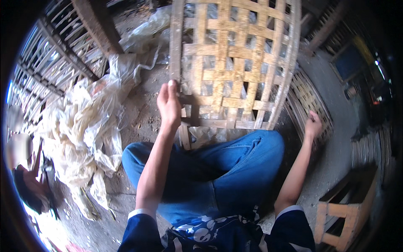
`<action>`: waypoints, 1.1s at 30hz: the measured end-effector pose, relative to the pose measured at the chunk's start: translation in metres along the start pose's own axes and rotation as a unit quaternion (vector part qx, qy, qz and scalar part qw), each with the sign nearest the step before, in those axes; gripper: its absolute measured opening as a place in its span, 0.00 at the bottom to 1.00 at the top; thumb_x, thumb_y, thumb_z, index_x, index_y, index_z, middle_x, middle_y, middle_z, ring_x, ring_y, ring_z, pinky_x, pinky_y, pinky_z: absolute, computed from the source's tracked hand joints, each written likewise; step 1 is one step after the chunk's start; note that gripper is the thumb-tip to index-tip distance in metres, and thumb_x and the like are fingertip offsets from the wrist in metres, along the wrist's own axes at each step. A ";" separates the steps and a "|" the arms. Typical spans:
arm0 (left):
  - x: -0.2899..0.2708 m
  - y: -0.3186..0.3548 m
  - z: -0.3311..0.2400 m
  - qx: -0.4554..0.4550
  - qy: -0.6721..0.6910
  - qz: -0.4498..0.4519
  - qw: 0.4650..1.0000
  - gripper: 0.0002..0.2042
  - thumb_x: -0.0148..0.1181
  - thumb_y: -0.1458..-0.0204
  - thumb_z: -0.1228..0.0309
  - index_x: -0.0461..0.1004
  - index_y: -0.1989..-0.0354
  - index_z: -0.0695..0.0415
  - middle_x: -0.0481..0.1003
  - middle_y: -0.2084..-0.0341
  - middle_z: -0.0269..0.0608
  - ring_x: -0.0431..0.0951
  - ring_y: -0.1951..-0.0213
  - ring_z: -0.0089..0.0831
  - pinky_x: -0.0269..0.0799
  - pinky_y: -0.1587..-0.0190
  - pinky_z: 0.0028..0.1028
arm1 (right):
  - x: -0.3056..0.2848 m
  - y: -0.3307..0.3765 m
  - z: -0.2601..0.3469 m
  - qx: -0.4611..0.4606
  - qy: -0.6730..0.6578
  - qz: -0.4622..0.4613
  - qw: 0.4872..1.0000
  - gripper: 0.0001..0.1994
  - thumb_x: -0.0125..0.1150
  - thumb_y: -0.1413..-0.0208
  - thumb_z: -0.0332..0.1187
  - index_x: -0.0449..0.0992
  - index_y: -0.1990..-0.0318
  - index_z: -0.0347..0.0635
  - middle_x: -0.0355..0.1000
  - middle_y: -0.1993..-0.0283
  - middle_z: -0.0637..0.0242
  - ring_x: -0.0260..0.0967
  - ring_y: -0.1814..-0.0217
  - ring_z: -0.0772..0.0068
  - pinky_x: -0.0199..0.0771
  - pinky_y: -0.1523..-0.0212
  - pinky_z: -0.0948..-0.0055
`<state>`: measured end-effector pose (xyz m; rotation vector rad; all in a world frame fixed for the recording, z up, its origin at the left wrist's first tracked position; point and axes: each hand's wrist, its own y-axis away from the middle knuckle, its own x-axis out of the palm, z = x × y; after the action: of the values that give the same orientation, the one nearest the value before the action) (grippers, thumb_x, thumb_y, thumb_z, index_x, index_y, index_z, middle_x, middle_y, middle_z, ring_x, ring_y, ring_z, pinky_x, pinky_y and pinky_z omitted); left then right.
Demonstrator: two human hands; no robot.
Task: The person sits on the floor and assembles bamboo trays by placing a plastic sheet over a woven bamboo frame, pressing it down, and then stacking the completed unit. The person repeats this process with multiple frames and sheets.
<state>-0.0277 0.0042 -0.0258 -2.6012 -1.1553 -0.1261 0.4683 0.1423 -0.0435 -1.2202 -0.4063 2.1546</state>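
Note:
A woven bamboo tray [235, 52] with a wooden frame stands tilted in front of my crossed legs, its lower end close to my knees. My left hand [168, 104] grips its left side rail near the lower corner, thumb on the wood. Off to the right, my right hand [313, 125] is closed, its fingers curled; whether anything small is in them is hidden. It hovers over or touches a second woven bamboo tray [310, 93] lying on the floor; which of the two, I cannot tell.
Crumpled clear plastic sheeting [79, 122] is heaped on the dirt floor at left. Beyond it stand a slatted wall [58, 54] and a wooden post [97, 25]. A wooden frame [346, 214] sits at lower right. Another person [31, 185] is at the far left edge.

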 end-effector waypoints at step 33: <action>0.012 0.027 -0.009 0.011 -0.065 0.008 0.998 0.17 0.55 0.36 0.60 0.72 0.70 0.63 0.70 0.85 0.39 0.68 0.79 0.22 0.66 0.75 0.31 | 0.039 0.159 0.378 -0.059 -0.467 0.369 0.801 0.23 0.64 0.40 0.39 0.73 0.46 0.25 0.73 0.80 0.68 0.69 0.77 0.84 0.68 0.72 0.77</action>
<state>0.0007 -0.0067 -0.0213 -2.6325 -1.1713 0.0581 0.0738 0.0608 0.0442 -0.2235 -0.5083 3.4000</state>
